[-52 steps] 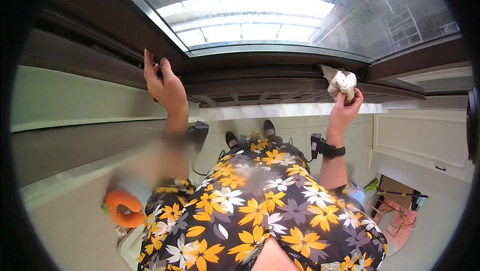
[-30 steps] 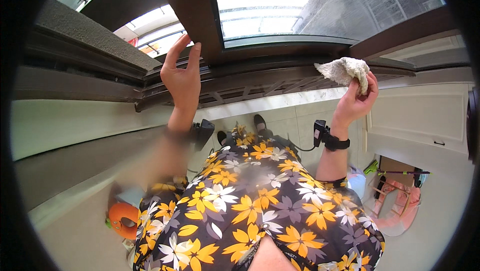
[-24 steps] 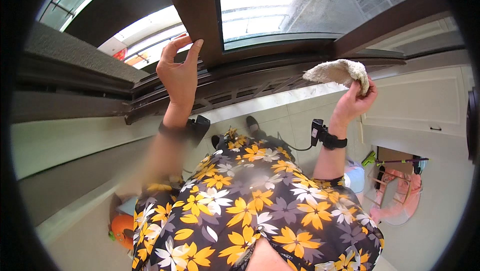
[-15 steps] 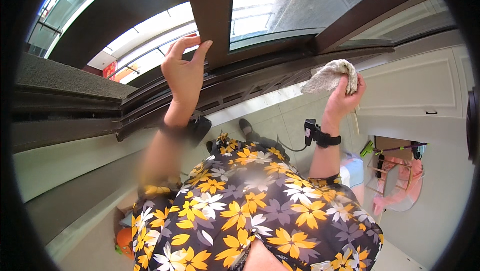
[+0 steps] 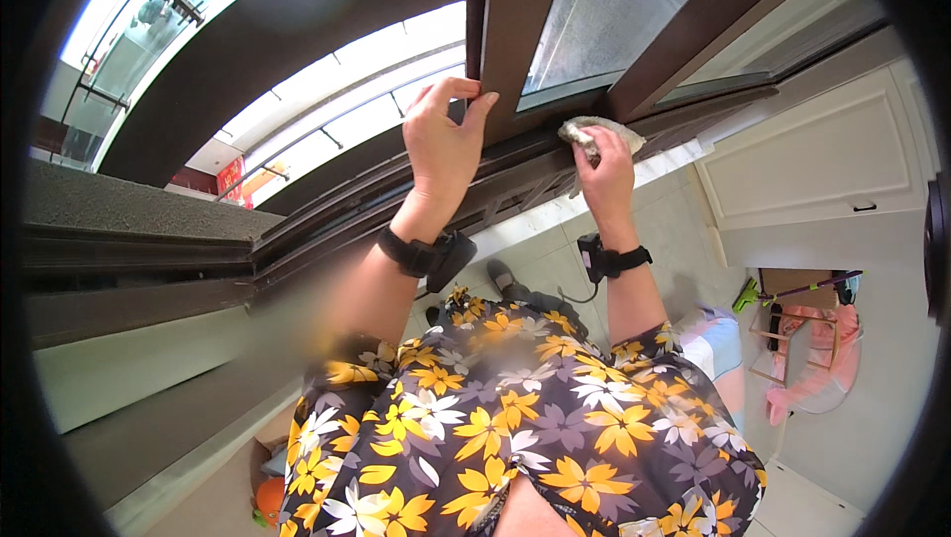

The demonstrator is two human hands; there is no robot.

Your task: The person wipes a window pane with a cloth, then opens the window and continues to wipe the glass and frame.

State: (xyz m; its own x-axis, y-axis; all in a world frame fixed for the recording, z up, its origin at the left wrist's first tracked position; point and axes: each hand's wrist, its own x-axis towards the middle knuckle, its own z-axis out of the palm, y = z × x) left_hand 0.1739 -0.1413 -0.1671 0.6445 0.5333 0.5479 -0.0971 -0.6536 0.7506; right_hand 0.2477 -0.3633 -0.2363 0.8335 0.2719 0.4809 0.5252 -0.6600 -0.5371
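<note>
With bent fingers and thumb, my left hand [image 5: 444,146] grips the edge of a dark brown sliding window sash [image 5: 517,37]. A crumpled, off-white cloth [image 5: 574,129] is in my right hand [image 5: 608,180]. It rests on or very close to the lower rail of the window, just right of the sash's glass pane [image 5: 614,17]; the hand hides part of it. Dark tracks [image 5: 327,240] of the window frame run beneath both hands. Each wrist carries a black strap with a small box.
Through the opening at left are a railing [image 5: 327,136] and a red sign [image 5: 230,180]. At right stand a white cabinet [image 5: 812,165], a green-headed tool with a purple pole [image 5: 748,294] and a pink item [image 5: 842,339]. A pale ledge [image 5: 525,225] borders the tiled floor.
The sash has slid to the right with my left hand on its edge, widening the opening at left. My right hand has brought the cloth leftward to the window's lower rail.
</note>
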